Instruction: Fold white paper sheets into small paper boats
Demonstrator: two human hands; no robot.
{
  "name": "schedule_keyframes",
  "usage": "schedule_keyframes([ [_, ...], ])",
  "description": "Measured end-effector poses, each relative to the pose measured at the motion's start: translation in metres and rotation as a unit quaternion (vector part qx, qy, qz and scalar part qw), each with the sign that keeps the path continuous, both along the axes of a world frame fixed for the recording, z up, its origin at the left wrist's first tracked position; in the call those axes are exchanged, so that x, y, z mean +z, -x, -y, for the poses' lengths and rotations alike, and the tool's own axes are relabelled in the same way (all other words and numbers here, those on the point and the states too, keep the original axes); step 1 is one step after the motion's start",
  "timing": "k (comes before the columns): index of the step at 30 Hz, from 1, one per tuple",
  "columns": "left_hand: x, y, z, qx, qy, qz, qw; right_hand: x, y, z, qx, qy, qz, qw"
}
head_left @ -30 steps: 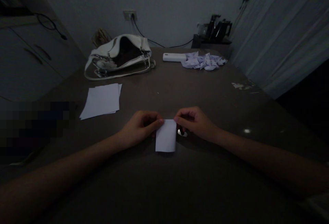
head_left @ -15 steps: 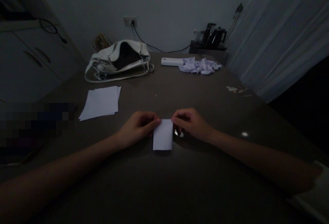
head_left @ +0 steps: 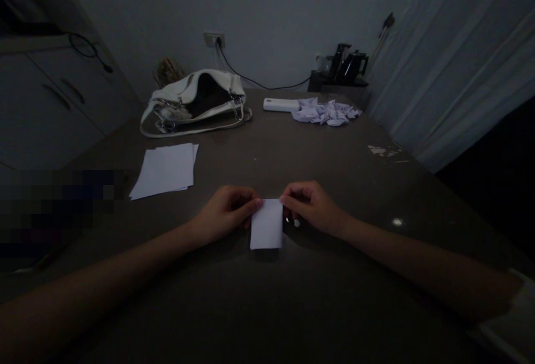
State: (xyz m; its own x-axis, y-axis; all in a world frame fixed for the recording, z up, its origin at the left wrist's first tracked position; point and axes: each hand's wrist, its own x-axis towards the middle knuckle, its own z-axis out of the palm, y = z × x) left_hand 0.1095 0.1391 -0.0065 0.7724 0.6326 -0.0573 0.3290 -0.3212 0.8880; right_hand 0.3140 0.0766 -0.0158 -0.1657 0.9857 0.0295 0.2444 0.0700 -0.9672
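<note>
A dim room, seen from above a dark counter (head_left: 267, 308) by a person sitting at it, both bare forearms reaching in from the bottom corners

Closest, at the middle of the counter, lies a small folded paper (head_left: 266, 224), a pale upright rectangle, flat on the surface, with crisp straight edges. The left hand (head_left: 228, 213) pinches its upper left corner between thumb and forefinger, the other fingers curled under. The right hand (head_left: 311, 205) pinches the upper right corner the same way, fingers loosely bunched. Both hands are closed on the paper's top edge, one at each side, with the paper between them

The paper is likely very light and thin, stiffer where it is doubled over, and easy to crease or tear; on this smooth counter it would probably slide if pushed. The corners and the top edge, where the fingertips already sit, look like the sensible places to take hold, with a light pinch rather than a squeeze

Further back on the left is a loose stack of white sheets (head_left: 165, 169), well apart from the hands. At the far left edge a patch of the view is blurred out

Further still, a white handbag (head_left: 196, 102) lies open on its side with its strap on the counter. To its right is a flat white oblong object (head_left: 281, 105), touching a heap of folded paper pieces (head_left: 326, 112)

At the back, a dark kettle (head_left: 349, 66) stands by the wall and a cable runs to a wall socket (head_left: 212, 38). A pale curtain (head_left: 455, 63) hangs on the right
</note>
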Motion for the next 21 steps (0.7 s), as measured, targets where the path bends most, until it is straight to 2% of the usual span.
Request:
schedule_keyframes([
  [8,0.0018,0.0011,0.0023,0.009,0.015,0.014,1.000,-0.0008,0.0007,-0.0021,-0.018,-0.001,-0.045,0.999],
  [14,0.0000,0.0014,0.0014,-0.001,0.001,0.017,1.000,-0.0017,0.0005,-0.0023,-0.021,-0.005,-0.038,0.999],
  [18,-0.0024,0.0009,0.0004,-0.008,-0.027,0.020,0.999,-0.0010,-0.0003,-0.0012,-0.007,-0.022,-0.038,0.999],
  [21,-0.0019,0.0013,0.0015,0.000,-0.085,0.021,0.996,0.0011,-0.0004,0.0015,0.005,-0.055,-0.046,0.997],
])
